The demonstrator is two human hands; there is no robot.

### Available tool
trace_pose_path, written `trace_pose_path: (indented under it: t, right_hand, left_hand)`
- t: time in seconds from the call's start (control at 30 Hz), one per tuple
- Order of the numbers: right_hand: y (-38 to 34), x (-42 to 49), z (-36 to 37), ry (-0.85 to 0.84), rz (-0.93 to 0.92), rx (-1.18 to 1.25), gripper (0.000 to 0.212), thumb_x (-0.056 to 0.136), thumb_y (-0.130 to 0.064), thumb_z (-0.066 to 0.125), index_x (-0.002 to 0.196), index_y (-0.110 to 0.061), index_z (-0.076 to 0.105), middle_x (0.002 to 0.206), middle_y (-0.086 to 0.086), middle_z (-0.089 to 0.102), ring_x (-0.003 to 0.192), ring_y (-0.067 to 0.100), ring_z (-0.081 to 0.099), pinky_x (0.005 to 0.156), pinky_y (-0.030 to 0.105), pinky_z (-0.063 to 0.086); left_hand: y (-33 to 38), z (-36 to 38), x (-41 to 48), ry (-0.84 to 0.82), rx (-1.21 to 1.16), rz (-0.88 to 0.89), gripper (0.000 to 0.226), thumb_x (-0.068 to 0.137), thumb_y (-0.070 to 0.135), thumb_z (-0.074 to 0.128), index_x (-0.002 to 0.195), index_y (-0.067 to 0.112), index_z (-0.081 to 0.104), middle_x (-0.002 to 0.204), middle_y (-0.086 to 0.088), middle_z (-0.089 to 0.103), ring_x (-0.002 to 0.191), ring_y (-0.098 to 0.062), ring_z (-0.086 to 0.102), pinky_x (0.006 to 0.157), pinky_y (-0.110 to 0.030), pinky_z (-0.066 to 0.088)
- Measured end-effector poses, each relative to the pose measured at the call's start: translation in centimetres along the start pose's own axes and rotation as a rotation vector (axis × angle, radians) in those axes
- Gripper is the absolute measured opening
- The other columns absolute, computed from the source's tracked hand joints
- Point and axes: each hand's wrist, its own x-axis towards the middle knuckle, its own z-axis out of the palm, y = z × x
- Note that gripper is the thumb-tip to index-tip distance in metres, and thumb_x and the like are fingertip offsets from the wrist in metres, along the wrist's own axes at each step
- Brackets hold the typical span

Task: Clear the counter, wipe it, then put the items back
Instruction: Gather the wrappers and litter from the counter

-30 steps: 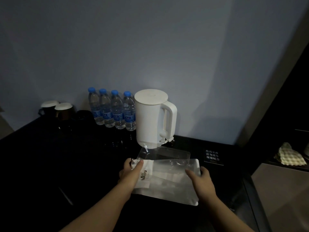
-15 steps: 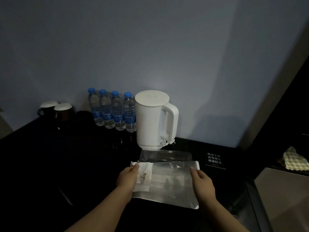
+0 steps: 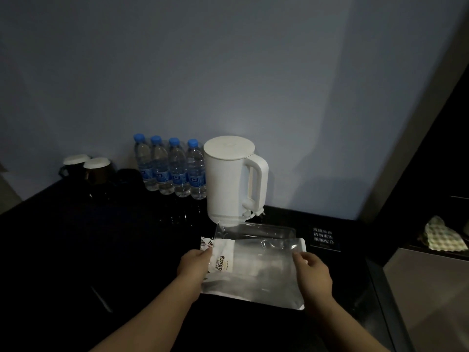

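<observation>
Low in the centre of the frame, the bakery bag [image 3: 256, 273] lies flat on or just above the dark table [image 3: 101, 250], in front of the clear tray [image 3: 256, 231] and the white kettle [image 3: 228, 181]. The left hand [image 3: 194, 265] pinches its left edge and the right hand [image 3: 313, 274] its right edge, each grip narrow on the film. I judge the bag is being either lifted away or set back; I cannot tell which. The next move calls for both hands to keep it level and clear of the tray. Fingers under the bag are hidden, its contents are indistinct, and the table is too dark to show any wiping.
</observation>
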Motion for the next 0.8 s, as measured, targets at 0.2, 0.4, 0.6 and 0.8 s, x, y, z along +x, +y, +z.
trace_pose_path:
  t: [0.2, 0.4, 0.6, 0.8]
  right_hand:
    - [-0.8, -0.4, -1.3, 0.052, -0.006, 0.094, 0.058, 0.09, -0.034, 0.057, 0.139, -0.009, 0.04, 0.121, 0.011, 0.058, 0.112, 0.031, 0.054, 0.096, 0.041, 0.043]
    - [0.7, -1.0, -2.8, -0.002, -0.014, 0.112, 0.049, 0.092, -0.029, 0.055, 0.135, -0.007, 0.046, 0.125, 0.012, 0.056, 0.113, 0.028, 0.053, 0.096, 0.039, 0.041]
    - [1.1, -2.8, -3.4, -0.069, -0.097, 0.136, 0.046, 0.091, -0.024, 0.054, 0.134, -0.007, 0.047, 0.116, 0.007, 0.055, 0.095, 0.016, 0.047, 0.082, 0.029, 0.036]
    - [2.7, -5.6, -6.1, -0.066, -0.142, 0.154, 0.043, 0.09, -0.022, 0.056, 0.129, -0.006, 0.051, 0.105, 0.003, 0.054, 0.095, 0.017, 0.048, 0.083, 0.03, 0.037]
  left_hand:
    - [1.1, 0.6, -0.9, 0.005, -0.063, 0.09, 0.009, 0.094, 0.023, 0.056, 0.097, 0.015, 0.057, 0.093, -0.009, 0.063, 0.089, -0.03, 0.061, 0.08, -0.041, 0.051]
    - [0.2, 0.5, -3.2, 0.016, -0.075, 0.095, 0.01, 0.094, 0.023, 0.055, 0.098, 0.016, 0.061, 0.097, -0.012, 0.067, 0.089, -0.031, 0.063, 0.071, -0.036, 0.05]
    - [-0.8, -1.3, -7.0, 0.104, -0.092, 0.123, 0.014, 0.094, 0.024, 0.055, 0.082, 0.018, 0.061, 0.097, -0.013, 0.067, 0.098, -0.035, 0.064, 0.092, -0.046, 0.051]
    - [-2.0, -2.2, -12.2, 0.139, -0.02, 0.221, 0.019, 0.093, 0.025, 0.056, 0.078, 0.016, 0.064, 0.09, -0.009, 0.07, 0.092, -0.031, 0.066, 0.089, -0.045, 0.053]
